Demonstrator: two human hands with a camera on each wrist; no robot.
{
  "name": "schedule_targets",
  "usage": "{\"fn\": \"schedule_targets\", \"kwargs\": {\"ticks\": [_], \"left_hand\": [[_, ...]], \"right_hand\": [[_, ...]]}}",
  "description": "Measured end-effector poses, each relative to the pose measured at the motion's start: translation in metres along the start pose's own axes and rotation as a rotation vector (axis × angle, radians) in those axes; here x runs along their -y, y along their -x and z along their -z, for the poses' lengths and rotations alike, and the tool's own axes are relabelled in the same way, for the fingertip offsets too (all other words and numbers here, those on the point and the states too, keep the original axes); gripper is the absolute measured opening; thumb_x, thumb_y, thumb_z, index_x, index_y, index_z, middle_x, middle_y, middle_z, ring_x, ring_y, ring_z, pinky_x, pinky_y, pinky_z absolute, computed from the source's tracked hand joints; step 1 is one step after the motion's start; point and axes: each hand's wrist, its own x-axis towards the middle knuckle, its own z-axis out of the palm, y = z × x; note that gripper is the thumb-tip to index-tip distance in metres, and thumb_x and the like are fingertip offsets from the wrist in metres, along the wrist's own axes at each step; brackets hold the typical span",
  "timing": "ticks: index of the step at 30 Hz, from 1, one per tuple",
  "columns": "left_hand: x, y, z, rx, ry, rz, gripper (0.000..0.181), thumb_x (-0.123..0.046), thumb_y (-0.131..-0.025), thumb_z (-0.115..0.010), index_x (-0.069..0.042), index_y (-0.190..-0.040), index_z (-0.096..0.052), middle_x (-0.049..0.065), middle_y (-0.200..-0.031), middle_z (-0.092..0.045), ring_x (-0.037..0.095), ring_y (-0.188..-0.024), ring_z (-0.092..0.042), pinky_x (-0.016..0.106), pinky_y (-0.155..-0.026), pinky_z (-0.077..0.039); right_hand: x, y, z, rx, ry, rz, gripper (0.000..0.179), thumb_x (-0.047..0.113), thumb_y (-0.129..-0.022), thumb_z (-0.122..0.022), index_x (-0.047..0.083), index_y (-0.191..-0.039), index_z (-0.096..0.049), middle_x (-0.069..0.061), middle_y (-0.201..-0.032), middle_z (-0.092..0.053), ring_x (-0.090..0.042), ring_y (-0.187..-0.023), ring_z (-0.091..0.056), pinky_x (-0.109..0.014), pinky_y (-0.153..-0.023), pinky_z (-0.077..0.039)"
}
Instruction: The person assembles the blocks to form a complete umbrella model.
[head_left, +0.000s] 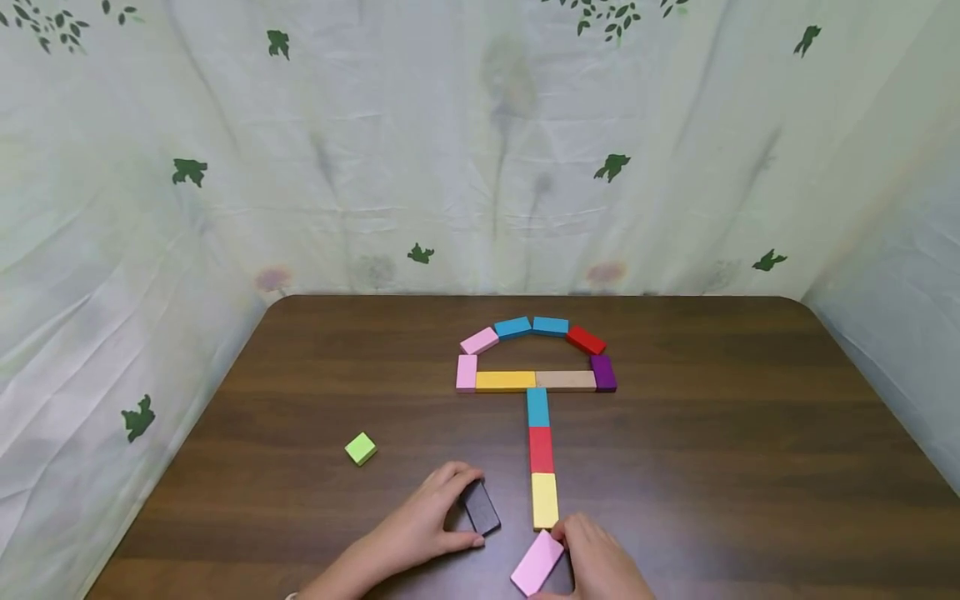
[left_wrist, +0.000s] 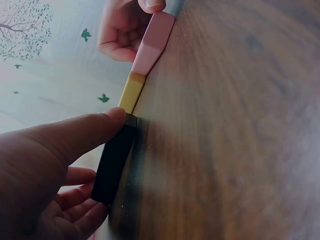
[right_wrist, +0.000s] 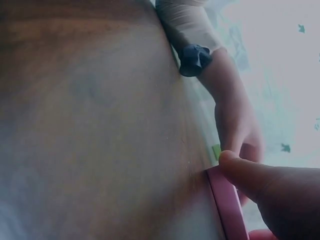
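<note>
At the near edge of the table, my left hand pinches a black block endwise between thumb and fingers. My right hand grips a pink block, which lies slanted just below a yellow block. That yellow block ends a straight column, with a red block and a blue block above it. In the left wrist view, the thumb presses one end of the black block and the fingers sit at the other. The right wrist view has the right thumb on the pink block's end.
Past the column, several coloured blocks form a closed dome outline, its base made of a long yellow block and a tan block. A light green block lies alone to the left. A patterned curtain hangs behind the brown table.
</note>
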Motion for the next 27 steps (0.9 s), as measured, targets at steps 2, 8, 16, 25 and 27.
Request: {"fn": "schedule_targets", "kwargs": {"ticks": [2, 8, 16, 25, 27], "left_hand": [[0.0, -0.001, 0.0, 0.002, 0.0, 0.0, 0.063, -0.034, -0.073, -0.074, -0.003, -0.121, -0.049, 0.0, -0.113, -0.046, 0.014, -0.1, -0.045, 0.032, -0.087, -0.04], [0.001, -0.002, 0.001, 0.001, 0.013, 0.004, 0.063, -0.034, -0.073, -0.074, -0.003, -0.122, -0.049, 0.0, -0.114, -0.046, 0.014, -0.102, -0.045, 0.033, -0.087, -0.04], [0.0, -0.003, 0.002, 0.015, 0.02, 0.001, 0.064, -0.037, -0.074, -0.073, -0.004, -0.123, -0.049, -0.001, -0.115, -0.046, 0.013, -0.103, -0.045, 0.033, -0.088, -0.04], [-0.004, 0.001, 0.004, 0.093, 0.021, -0.043, 0.066, -0.04, -0.073, -0.072, -0.006, -0.124, -0.048, -0.001, -0.116, -0.046, 0.012, -0.103, -0.045, 0.031, -0.088, -0.041], [-0.005, 0.001, 0.003, 0.104, 0.018, -0.061, 0.066, -0.041, -0.073, -0.072, -0.005, -0.123, -0.048, -0.001, -0.115, -0.046, 0.012, -0.102, -0.045, 0.03, -0.087, -0.041]], "right_hand": [[0.002, -0.001, 0.0, -0.011, -0.004, -0.012, 0.066, 0.065, -0.06, -0.068, 0.012, -0.096, -0.049, 0.01, -0.083, -0.04, -0.005, -0.074, -0.039, -0.024, -0.063, -0.039], [-0.001, -0.001, -0.001, -0.19, 0.013, 0.103, 0.069, 0.061, -0.064, -0.068, 0.013, -0.109, -0.05, 0.004, -0.106, -0.045, -0.013, -0.097, -0.041, -0.04, -0.08, -0.039], [-0.008, -0.002, 0.002, -0.124, -0.061, 0.179, 0.075, 0.054, -0.07, -0.068, 0.011, -0.127, -0.048, -0.006, -0.135, -0.038, -0.031, -0.121, -0.031, -0.062, -0.088, -0.026], [-0.008, -0.003, -0.001, -0.076, -0.048, 0.153, 0.077, 0.058, -0.071, -0.064, 0.01, -0.129, -0.047, -0.003, -0.135, -0.039, -0.029, -0.12, -0.033, -0.06, -0.089, -0.025], [-0.008, -0.003, -0.002, -0.089, -0.043, 0.16, 0.076, 0.057, -0.071, -0.065, 0.009, -0.128, -0.048, -0.004, -0.134, -0.04, -0.029, -0.12, -0.034, -0.059, -0.09, -0.025]]}}
